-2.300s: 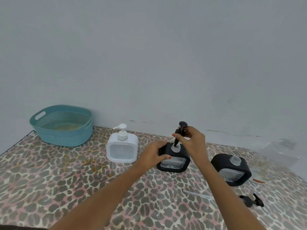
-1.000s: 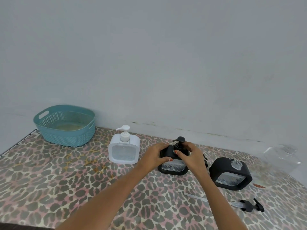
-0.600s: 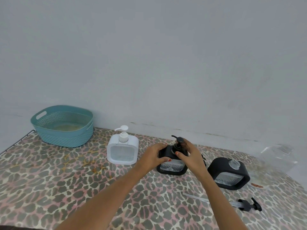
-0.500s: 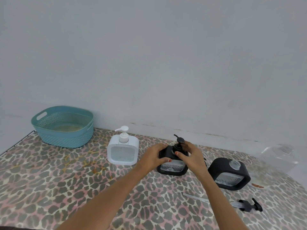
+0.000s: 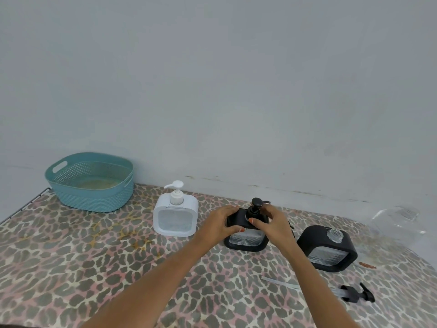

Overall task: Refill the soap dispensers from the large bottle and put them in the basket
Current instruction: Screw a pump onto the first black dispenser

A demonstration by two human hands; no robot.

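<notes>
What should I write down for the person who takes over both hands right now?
Left hand grips the middle black dispenser; right hand pinches its pump at the neck.
Done: white dispenser capped.
Right black dispenser has an open neck; a loose pump lies in front of it. Large bottle: far right.
To do: seat this pump, cap the other, put all three in the basket, which holds none.

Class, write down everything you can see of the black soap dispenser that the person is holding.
The held black dispenser stands upright on the leopard-print cover, between the white dispenser and the open black one. Its rounded square frame looks like black plastic, with a clear textured window in front and a black pump in its neck. The left hand grips its upper left corner; the right hand curls round the pump's base.
</notes>
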